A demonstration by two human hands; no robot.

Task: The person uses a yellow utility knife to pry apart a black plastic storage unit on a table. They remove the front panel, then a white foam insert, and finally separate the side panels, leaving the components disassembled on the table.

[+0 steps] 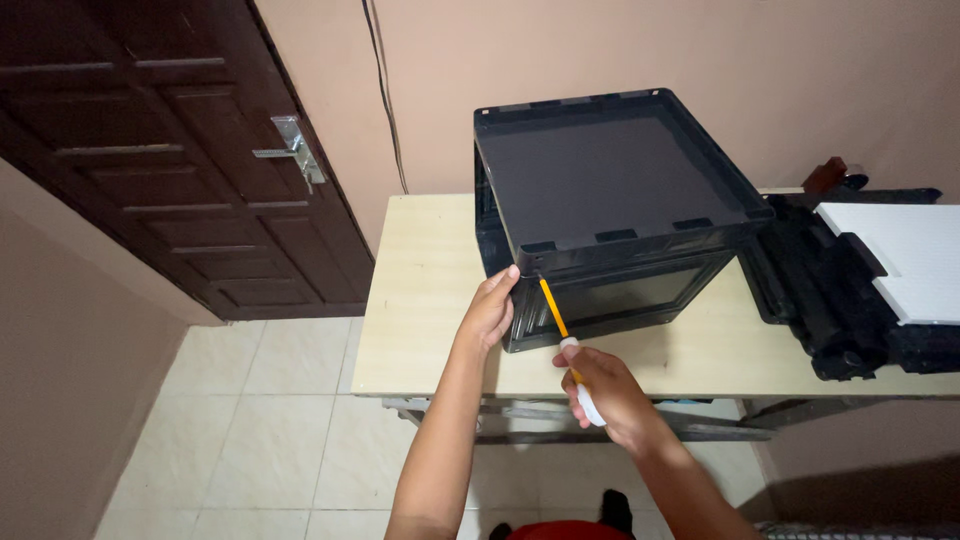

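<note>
head view: right hand [610, 392] presses orange-shafted screwdriver [560, 327] against boxy (matte) black crate [610, 200].

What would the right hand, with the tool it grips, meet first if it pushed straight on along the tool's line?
The right hand points its orange-shafted tool up and left at the black crate. The tip already sits at the crate's near upper corner, beside the left hand, so it would probably meet that corner first; contact is unclear.

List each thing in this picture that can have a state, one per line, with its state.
Black plastic crate: upright on the pale wooden table, assembled.
Yellow-shafted screwdriver: tilted, tip at the crate's corner.
Left hand: touching the crate's corner.
Right hand: gripping the screwdriver.
Dark brown door: closed.
</note>
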